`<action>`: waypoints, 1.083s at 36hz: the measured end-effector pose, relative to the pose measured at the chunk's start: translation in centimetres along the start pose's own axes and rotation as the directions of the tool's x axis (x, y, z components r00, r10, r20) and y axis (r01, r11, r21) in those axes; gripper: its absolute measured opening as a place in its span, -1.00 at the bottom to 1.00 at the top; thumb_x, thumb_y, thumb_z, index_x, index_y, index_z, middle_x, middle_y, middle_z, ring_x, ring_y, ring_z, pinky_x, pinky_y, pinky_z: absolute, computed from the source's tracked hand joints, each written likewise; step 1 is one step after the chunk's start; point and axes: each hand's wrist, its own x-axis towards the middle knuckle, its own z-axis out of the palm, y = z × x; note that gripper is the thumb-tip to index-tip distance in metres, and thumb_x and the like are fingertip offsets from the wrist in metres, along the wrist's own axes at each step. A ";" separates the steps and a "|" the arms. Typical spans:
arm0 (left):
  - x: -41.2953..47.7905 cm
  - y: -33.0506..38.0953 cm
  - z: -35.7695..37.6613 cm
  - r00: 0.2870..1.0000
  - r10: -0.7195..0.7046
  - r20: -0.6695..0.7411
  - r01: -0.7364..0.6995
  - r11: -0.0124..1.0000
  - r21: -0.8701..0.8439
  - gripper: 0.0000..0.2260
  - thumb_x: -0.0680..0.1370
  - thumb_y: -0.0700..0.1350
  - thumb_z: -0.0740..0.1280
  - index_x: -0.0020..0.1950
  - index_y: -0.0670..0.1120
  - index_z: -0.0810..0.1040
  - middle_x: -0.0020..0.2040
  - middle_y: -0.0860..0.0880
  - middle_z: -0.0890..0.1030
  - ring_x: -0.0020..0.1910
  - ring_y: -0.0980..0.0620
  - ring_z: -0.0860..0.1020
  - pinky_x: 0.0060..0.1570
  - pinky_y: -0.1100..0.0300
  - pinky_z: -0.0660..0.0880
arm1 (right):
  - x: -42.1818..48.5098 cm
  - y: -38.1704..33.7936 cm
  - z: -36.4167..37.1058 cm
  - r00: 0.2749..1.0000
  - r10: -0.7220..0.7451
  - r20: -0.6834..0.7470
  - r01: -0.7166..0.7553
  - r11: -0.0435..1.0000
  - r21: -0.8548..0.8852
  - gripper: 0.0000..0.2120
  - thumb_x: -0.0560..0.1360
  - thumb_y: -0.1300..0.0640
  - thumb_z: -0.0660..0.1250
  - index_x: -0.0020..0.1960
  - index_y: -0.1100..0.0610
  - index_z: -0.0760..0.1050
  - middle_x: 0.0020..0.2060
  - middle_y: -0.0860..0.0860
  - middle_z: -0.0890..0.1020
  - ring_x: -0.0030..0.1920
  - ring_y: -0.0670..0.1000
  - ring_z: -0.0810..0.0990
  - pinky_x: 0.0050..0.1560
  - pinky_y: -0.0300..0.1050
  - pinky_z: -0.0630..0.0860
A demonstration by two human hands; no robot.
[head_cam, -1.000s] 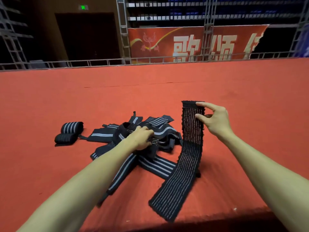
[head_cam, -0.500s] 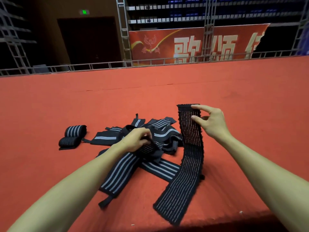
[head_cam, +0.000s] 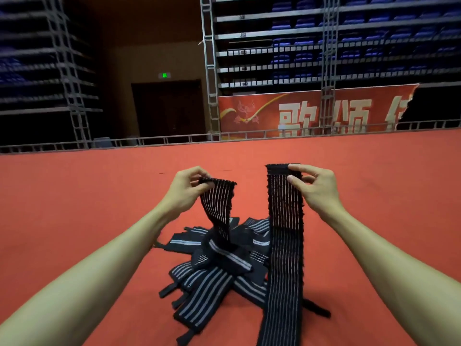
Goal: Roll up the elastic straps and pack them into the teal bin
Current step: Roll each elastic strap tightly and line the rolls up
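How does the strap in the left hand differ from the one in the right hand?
The left hand's strap rises short and curved from the pile, its lower end buried there; the right hand's strap hangs long and nearly straight, past the picture's bottom edge, and is held higher. Both are black with thin pale stripes, pinched at the top.

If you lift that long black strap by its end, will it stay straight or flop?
Probably floppy: the long strap hangs limp from the right hand and trails onto the red carpet. Likely light, since fingertips alone hold it up.
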 end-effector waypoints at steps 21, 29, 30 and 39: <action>0.8 9.8 0.7 0.978 0.150 -0.145 -0.188 0.937 -0.293 -0.83 0.51 -0.33 0.42 -0.13 -0.06 0.66 0.01 0.01 0.64 -0.09 0.08 0.61 -0.22 0.22 0.55 | 2.4 -12.2 2.9 0.981 -0.115 0.157 0.036 0.900 0.435 -0.81 0.59 0.07 0.31 0.02 0.11 0.68 -0.11 0.04 0.74 -0.04 0.02 0.72 -0.01 -0.11 0.64; 1.8 9.5 2.7 0.965 0.050 -0.259 -0.155 0.903 -0.402 -0.83 0.47 -0.26 0.48 -0.16 0.03 0.72 0.10 -0.11 0.67 0.03 -0.02 0.65 0.15 0.03 0.55 | 2.0 -12.9 2.3 0.971 -0.107 0.216 -0.010 0.877 0.481 -0.77 0.51 -0.03 0.32 -0.03 0.08 0.67 -0.10 0.08 0.74 -0.03 0.05 0.71 -0.04 -0.06 0.64; 1.7 9.6 2.8 0.970 0.034 -0.239 -0.136 0.895 -0.425 -0.84 0.49 -0.30 0.45 -0.15 -0.03 0.71 0.00 -0.08 0.70 -0.05 0.03 0.65 0.10 0.07 0.57 | 1.9 -12.9 2.2 0.969 -0.117 0.219 -0.001 0.881 0.474 -0.85 0.53 0.06 0.35 -0.03 0.08 0.67 -0.10 0.06 0.74 -0.04 0.03 0.71 -0.02 -0.07 0.63; 1.5 9.6 3.2 0.980 0.047 -0.194 -0.126 0.901 -0.414 -0.91 0.49 -0.31 0.44 -0.10 -0.13 0.68 -0.13 -0.05 0.70 -0.12 0.02 0.66 0.00 0.10 0.61 | 2.6 -12.8 1.0 0.969 -0.139 0.205 0.074 0.952 0.298 -0.86 0.47 0.37 0.44 -0.12 0.15 0.66 -0.24 0.02 0.71 -0.18 -0.08 0.70 -0.09 -0.20 0.62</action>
